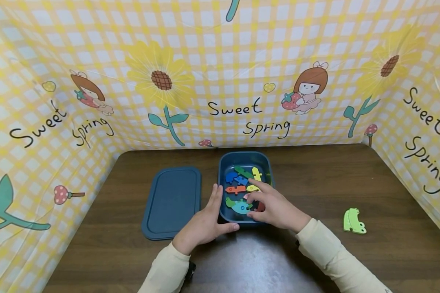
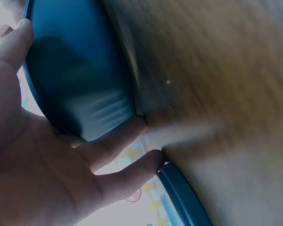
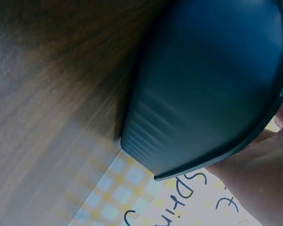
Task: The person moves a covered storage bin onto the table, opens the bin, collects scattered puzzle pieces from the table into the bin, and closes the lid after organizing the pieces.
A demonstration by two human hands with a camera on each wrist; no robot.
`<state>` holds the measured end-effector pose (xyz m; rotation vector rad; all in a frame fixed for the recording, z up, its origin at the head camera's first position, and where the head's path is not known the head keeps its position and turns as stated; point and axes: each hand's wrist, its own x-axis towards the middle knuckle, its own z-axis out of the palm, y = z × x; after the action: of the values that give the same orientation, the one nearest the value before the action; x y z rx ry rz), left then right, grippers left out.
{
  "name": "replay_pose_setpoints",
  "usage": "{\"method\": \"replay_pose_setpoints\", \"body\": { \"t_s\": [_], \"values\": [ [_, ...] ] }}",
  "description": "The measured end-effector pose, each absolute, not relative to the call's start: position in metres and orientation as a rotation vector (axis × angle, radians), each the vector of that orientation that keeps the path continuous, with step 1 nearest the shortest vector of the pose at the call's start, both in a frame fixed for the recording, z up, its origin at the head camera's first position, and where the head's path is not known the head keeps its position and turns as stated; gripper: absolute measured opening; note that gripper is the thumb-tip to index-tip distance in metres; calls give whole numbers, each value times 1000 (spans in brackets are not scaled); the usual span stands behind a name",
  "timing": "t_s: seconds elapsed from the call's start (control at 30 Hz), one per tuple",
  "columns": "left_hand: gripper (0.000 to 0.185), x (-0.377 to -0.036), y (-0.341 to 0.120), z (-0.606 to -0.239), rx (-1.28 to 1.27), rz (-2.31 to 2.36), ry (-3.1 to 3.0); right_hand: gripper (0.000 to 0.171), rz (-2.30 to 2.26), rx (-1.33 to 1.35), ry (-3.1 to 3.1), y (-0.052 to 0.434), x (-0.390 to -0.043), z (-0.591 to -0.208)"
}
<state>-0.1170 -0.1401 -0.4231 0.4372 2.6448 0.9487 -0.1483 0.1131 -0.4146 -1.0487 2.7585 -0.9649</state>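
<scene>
A dark blue box (image 1: 223,162) stands on the table with several colored puzzle pieces inside. My left hand (image 1: 201,226) lies along its left side, fingers straight and thumb by the front rim; the box wall (image 2: 75,61) fills the space beyond that palm. My right hand (image 1: 278,207) reaches over the right rim, fingertips down among the pieces. Its thumb and index finger stand apart around a dark red piece (image 1: 259,206), beside a light blue piece (image 1: 240,206). In the right wrist view the box wall (image 3: 193,89) hides those fingertips. Orange (image 1: 235,190) and green (image 1: 243,172) pieces lie farther back.
The dark blue lid (image 1: 172,203) lies flat left of the box. A light green piece shaped like an animal head (image 1: 353,221) rests on the table at the right. Yellow checked cloth (image 1: 227,73) walls the table's back and sides.
</scene>
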Motion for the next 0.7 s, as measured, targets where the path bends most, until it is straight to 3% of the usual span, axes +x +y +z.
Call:
{"method": "replay_pose_setpoints", "body": {
  "t_s": [0.7],
  "values": [
    [113, -118, -140, -424, 443, 935, 2650, 24, -903, -1081, 2773, 110, -149, -414]
  ]
}}
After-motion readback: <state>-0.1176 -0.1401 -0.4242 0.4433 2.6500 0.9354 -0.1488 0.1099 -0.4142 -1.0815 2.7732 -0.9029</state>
